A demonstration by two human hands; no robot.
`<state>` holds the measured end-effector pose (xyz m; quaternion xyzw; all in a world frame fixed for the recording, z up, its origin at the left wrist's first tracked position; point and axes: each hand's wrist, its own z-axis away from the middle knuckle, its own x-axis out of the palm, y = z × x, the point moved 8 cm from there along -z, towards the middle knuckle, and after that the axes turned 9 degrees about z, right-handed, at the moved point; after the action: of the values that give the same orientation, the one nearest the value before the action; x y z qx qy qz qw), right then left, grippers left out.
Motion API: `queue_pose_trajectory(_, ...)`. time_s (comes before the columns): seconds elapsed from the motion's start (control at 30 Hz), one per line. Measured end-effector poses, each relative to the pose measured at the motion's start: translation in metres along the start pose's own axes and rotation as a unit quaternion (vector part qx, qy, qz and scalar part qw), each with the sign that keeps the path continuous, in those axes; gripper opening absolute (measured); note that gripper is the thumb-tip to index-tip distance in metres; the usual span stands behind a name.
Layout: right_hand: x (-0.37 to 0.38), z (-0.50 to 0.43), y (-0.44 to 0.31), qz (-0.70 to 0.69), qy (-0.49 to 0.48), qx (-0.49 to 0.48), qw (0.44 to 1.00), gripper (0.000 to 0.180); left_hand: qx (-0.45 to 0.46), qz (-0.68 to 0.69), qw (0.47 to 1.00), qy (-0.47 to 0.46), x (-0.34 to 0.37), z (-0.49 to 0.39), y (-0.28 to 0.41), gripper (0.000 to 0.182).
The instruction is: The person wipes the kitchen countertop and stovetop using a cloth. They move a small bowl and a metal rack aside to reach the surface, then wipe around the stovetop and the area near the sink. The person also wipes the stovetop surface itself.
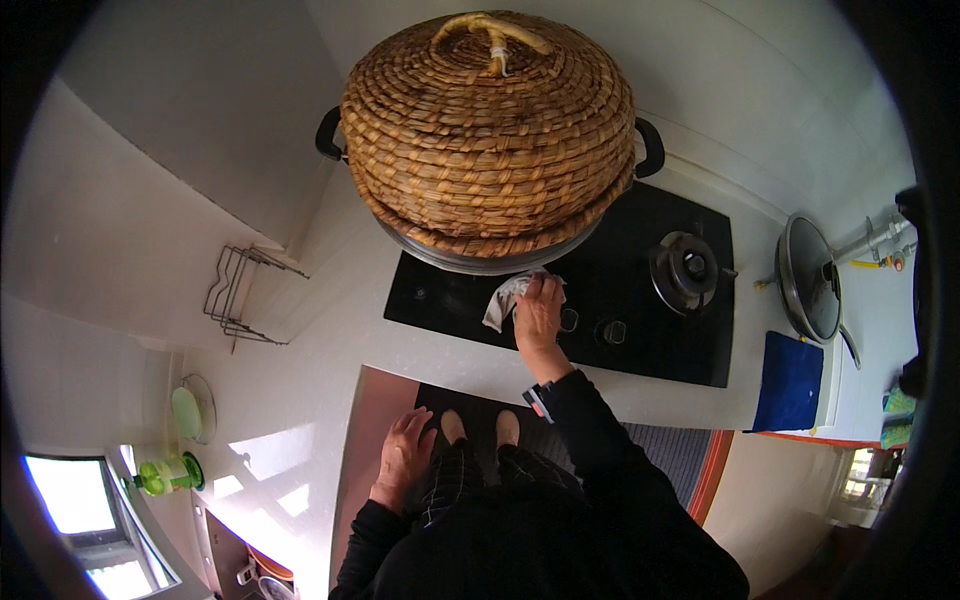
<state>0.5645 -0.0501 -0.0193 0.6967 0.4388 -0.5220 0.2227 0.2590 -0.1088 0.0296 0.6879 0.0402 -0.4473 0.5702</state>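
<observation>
My right hand point(538, 311) presses a pale, crumpled cloth point(504, 301) onto the black glass gas hob point(450, 304), just in front of a large metal pot point(480, 262). A domed woven-straw lid point(487, 165) with a twisted handle covers the pot, hiding the burner beneath. Beside my right hand are two control knobs, the farther one point(614, 332) to the right. My left hand point(405, 454) hangs in front of the counter with nothing in it, fingers loosely bent and slightly apart.
Right of the pot is a bare burner point(684, 271). A lidded pan point(808, 277) leans by the wall at the right, near a dark blue cloth point(787, 382). A wire rack point(244, 296) stands at the left; a green bottle point(166, 475) and a green oval item point(186, 412) are further down.
</observation>
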Motion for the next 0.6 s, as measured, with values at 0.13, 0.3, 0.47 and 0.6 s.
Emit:
queue_pose_trajectory(0.13,0.007,-0.019,-0.009,-0.119,0.079,0.025,0.989,0.055,0.035,0.005,0.999,-0.025,0.006,-0.023,0.004,0.031)
queue_pose_trajectory(0.3,-0.001,0.008,-0.041,-0.164,-0.001,-0.118,0.979,0.056,0.081,0.033,0.994,-0.067,0.014,-0.045,0.003,0.031)
queue_pose_trajectory(0.47,-0.004,0.003,-0.023,-0.148,-0.055,-0.179,0.971,0.054,0.107,0.031,0.989,-0.101,0.011,-0.057,-0.009,0.031)
queue_pose_trajectory(0.6,0.004,-0.012,-0.019,-0.075,0.001,-0.081,0.994,0.057,0.095,0.042,0.987,-0.123,0.005,-0.063,-0.021,0.031)
